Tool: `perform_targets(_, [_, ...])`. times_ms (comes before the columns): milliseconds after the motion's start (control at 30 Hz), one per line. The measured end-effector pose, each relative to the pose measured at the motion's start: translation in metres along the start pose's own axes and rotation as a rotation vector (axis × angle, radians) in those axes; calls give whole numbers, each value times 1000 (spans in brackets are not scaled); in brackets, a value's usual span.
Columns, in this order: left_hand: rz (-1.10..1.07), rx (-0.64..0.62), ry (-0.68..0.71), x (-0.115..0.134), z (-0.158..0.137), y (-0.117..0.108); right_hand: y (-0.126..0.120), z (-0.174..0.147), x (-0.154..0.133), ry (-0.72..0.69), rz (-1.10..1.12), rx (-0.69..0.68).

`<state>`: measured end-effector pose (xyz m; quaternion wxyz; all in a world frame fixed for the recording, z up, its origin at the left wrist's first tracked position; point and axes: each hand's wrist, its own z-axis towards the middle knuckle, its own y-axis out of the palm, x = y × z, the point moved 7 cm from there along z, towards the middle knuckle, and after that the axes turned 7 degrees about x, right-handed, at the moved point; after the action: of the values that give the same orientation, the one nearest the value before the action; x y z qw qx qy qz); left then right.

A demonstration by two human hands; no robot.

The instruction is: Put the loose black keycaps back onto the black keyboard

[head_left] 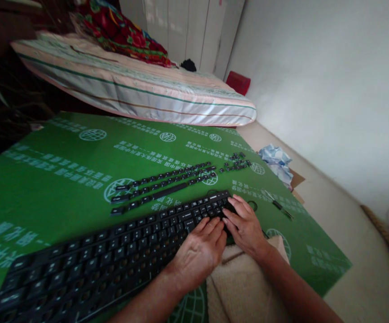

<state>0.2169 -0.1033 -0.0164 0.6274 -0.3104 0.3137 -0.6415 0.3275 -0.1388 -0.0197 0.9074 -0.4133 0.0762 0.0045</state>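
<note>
A long black keyboard (113, 251) lies across the near part of the green surface (46, 179). Both hands rest on its right end. The left hand (199, 251) lies flat with loose fingers and grips nothing. The right hand (244, 226) curls its fingers over the far right corner. The keyboard looks light and stiff, and is best held by its two ends. Loose keycaps (167, 181) lie in rows just behind it and look easy to knock. A thin tool (278, 205) lies near the right edge. The left side has open room.

A striped mattress (140, 89) lies behind the table (46, 179).
</note>
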Motion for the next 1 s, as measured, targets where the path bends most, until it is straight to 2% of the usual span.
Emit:
perform_targets(167, [-23,-6,-12,-1,-1,1,0,0,4,41,28,41])
perform_targets(600, [-41,27,-54,-6,-7,5,2,3,-5,47,-24,24])
perform_targets(733, [-48,71,-63,-9,-11,10,-9,8,-5,41,1,73])
perform_targets(867, [-17,95,-46,-11,-16,12,-20,23,14,50,21,143])
perform_targets(1000, [20,200,-4,-11,-19,16,-15,51,59,74,-15,147])
